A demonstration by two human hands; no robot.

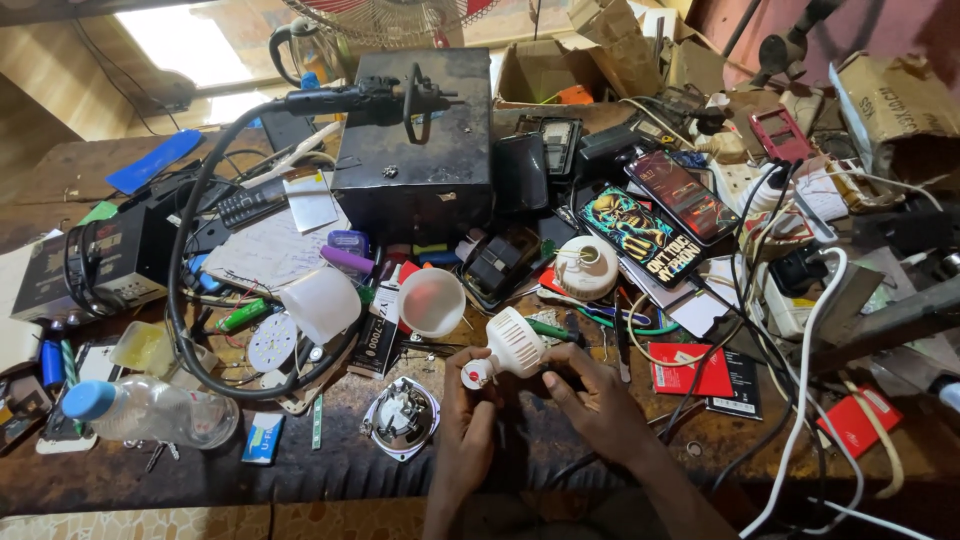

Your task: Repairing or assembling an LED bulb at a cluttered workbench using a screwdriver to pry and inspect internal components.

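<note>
Both my hands hold a white LED bulb body (508, 347) with a ribbed housing, just above the near edge of the workbench. My left hand (468, 415) pinches its narrow screw base, which has a red tip (472, 380). My right hand (592, 393) grips the wide ribbed end from the right. A translucent white bulb dome (431, 300) lies open side up just behind the bulb. A round metal part (402, 417) sits on the bench left of my left hand.
The workbench (330, 465) is crowded. A black metal box (416, 135) stands at the back centre, phones (660, 215) to its right. A plastic bottle (150, 408) lies at the left. A thick black cable (185, 270) loops left; white cables (805, 400) run right.
</note>
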